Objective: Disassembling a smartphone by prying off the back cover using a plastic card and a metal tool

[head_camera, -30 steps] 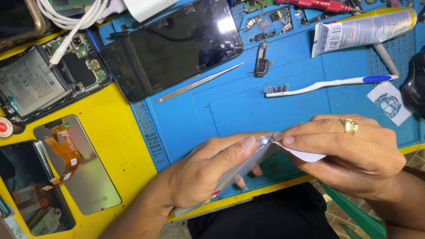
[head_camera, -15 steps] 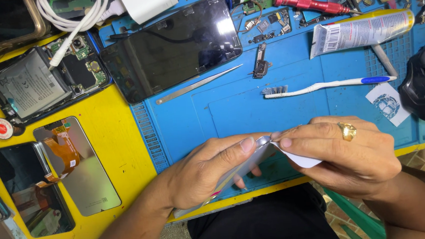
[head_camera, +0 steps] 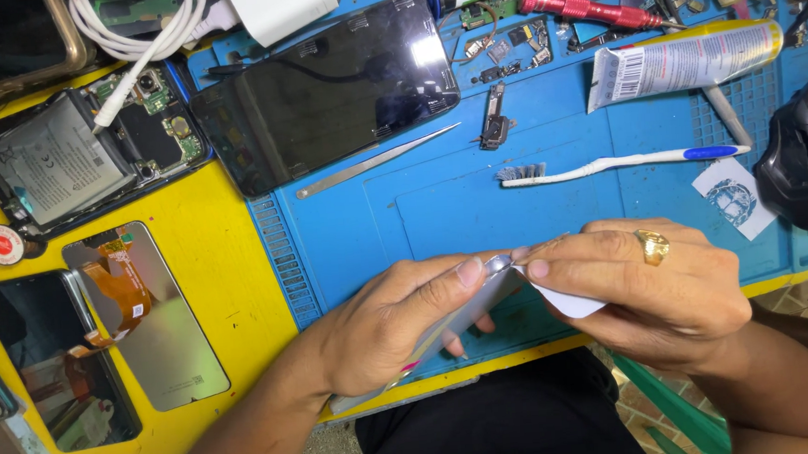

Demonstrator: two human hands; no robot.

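At the mat's [head_camera: 612, 212] front edge, our left hand [head_camera: 401, 327] grips the phone [head_camera: 467, 313]; our right hand [head_camera: 645, 291] pinches a pick [head_camera: 570, 301], which, forced, might crack glass.

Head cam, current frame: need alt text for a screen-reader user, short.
Two bare hands meet over a blue work mat: the left hand grips a thin phone-like panel edge-up, while the right hand, wearing a gold ring, pinches a white tab at its top corner. A toothbrush, tweezers and opened phones lie around.
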